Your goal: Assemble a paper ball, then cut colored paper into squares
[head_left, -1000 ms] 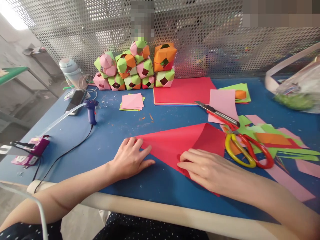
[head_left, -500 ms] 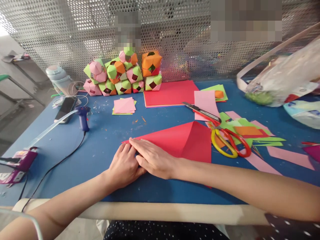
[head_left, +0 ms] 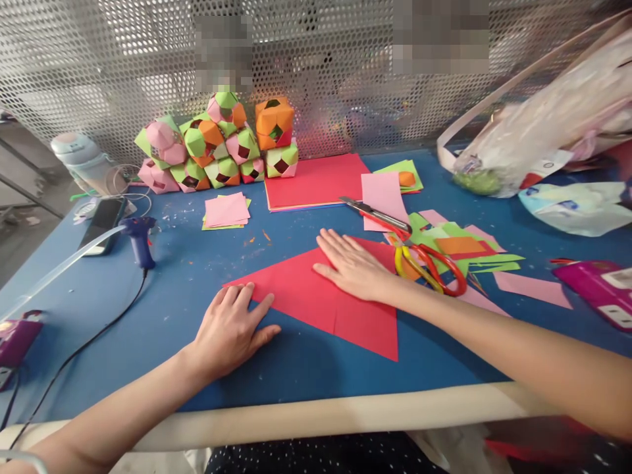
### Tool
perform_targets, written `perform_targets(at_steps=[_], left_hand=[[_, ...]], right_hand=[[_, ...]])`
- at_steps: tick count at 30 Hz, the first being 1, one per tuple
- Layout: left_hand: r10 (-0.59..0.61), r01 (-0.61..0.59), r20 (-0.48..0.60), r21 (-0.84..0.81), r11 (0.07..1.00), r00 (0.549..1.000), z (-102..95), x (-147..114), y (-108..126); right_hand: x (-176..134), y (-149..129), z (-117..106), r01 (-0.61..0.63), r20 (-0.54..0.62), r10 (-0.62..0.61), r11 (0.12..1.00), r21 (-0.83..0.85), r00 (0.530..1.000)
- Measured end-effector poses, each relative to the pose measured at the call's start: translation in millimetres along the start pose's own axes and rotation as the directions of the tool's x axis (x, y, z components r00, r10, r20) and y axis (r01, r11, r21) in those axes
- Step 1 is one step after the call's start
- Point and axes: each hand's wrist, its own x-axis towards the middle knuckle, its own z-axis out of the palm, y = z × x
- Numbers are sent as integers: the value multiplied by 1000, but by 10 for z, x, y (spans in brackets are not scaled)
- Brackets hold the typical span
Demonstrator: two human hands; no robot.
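A folded sheet of red paper (head_left: pixel 316 296) lies on the blue tabletop, its narrow point to the left and its wide end to the right. My left hand (head_left: pixel 232 326) rests at that narrow point, fingertips on the paper and thumb and fingers apart. Flat on the upper middle of the sheet lies my right hand (head_left: pixel 353 266), fingers stretched out. Close to the right of the paper are scissors (head_left: pixel 432 268) with one yellow and one red handle. Just behind them lies a red and black box cutter (head_left: pixel 378 216), partly over a pink paper strip (head_left: pixel 384 194).
Folded paper balls (head_left: pixel 222 148) are stacked against the perforated metal screen. Before them lie a red paper stack (head_left: pixel 316 181) and small pink squares (head_left: pixel 227 209). A glue gun (head_left: pixel 141 242), phone (head_left: pixel 103 224) and bottle (head_left: pixel 81 158) stand left; paper scraps (head_left: pixel 459 243) and a purple power strip (head_left: pixel 600 286) lie right.
My right hand has left my left hand and slid right and up along the red paper, its fingers now spread. The left hand's fingers have opened, and the fold lies flatter.
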Motion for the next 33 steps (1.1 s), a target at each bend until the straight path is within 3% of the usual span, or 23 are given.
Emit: perform_targets(at_steps=[3, 6, 9, 13, 15, 17, 20, 27, 30, 33], left_hand=[[-9, 9, 5, -14, 1000, 1000, -13, 12, -17], [-31, 31, 0, -28, 999, 1000, -15, 27, -35], [-22, 22, -17, -13, 1000, 1000, 7, 47, -49], [10, -10, -11, -5, 1000, 1000, 32, 79, -67], [15, -15, -7, -4, 1000, 1000, 32, 90, -84], [19, -19, 0, 0, 1000, 1000, 26, 93, -104], [21, -21, -8, 21, 1000, 1000, 13, 78, -129], [-39, 48, -69, 130, 990, 997, -66, -19, -233], [-109, 116, -54, 153, 981, 993, -124, -63, -314], [-208, 207, -14, 164, 964, 978, -183, -102, -407]], right_hand=[[-21, 200, -73, -77, -27, 76, 997, -24, 997], [-93, 131, -176, -77, -82, 73, 996, -41, 994], [-203, -192, -222, 93, -144, -104, 992, -86, 984], [-240, -728, -120, 360, -47, -364, 930, -68, 930], [-179, -899, -44, 401, 15, -401, 916, -15, 916], [-102, -951, 12, 364, 59, -365, 931, 29, 929], [-41, -797, 44, 267, 69, -269, 963, 37, 961], [-193, 84, -35, -53, 8, 53, 998, -17, 999], [-222, 272, -80, -98, 7, 98, 995, -29, 995], [-202, 257, -97, -95, 5, 95, 995, -31, 995]])
